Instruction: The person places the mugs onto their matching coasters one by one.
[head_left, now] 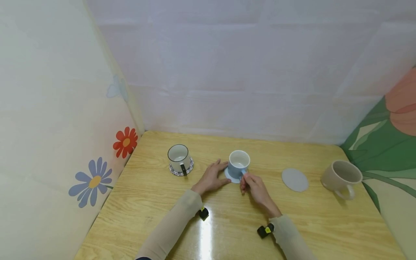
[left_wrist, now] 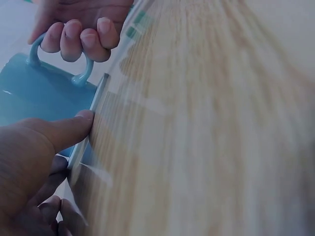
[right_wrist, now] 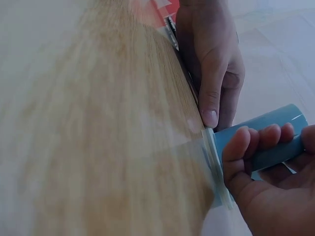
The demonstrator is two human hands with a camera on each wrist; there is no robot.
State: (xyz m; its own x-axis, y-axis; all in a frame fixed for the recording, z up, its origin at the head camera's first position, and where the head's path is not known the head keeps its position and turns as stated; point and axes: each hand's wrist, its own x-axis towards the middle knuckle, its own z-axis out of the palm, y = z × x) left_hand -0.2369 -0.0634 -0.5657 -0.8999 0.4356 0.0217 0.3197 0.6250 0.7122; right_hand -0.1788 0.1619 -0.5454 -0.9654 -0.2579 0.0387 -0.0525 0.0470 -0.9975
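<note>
On wooden table [head_left: 136, 206]: working at two hands' reach, toward far edge. With left hand [head_left: 212, 177], at 8 o'clock from blue mug [head_left: 236, 172]: spread, thumb apart from fingers, bracketing blue coaster [head_left: 231, 178] with thumb tip on its edge. With right hand [head_left: 258, 188], at 5: pinching mug by handle. Looks upright, seated on coaster near table's middle.

Could, if swung wide toward 3 o'clock, bump tan mug [head_left: 330, 178] or brush grey coaster [head_left: 295, 180]. Could tip toward 5 if raised or twisted by handle alone, being gripped on one side only. Could skid with coaster if pushed by left thumb against a pull from right. Could nip thumb tip if slid toward 7.

Cannot follow forearms past bottom edge. Cannot see mug's far wall, nor coaster's rim at 1, behind it. Shows more coaster toward 7: off-centre or foreshortened, hard to say. Cannot tell if touching or just beside mug with left fingertips. Blurred and dim in both wrist views, especially along tabletop.
</note>
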